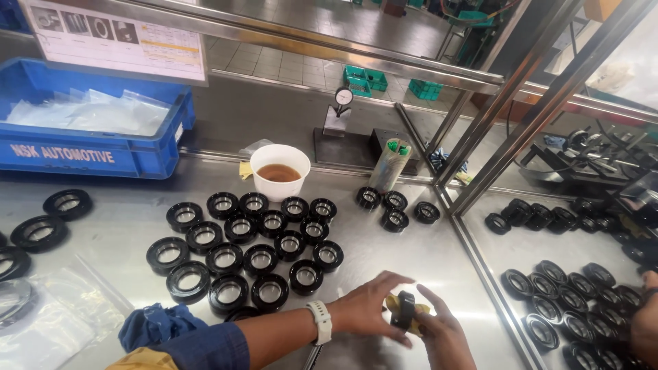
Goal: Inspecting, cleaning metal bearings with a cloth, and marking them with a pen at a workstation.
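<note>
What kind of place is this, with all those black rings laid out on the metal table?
Probably a factory workbench for inspecting or finishing parts. Rows of identical black rings cover a steel table, a blue parts crate sits behind, and a dial gauge on a stand stands near the back.

Right hand (444, 334) cut off by lower edge of frame, wrist out of view. Black seal ring (403, 310) part hidden between fingers; yellow cloth (416, 312) behind it mostly covered. Black rings (14, 263) at far left cropped by frame edge. Another person's hand (646, 322) at lower right cut off, blurred. Dial gauge (343, 97) face too small to read.
</note>
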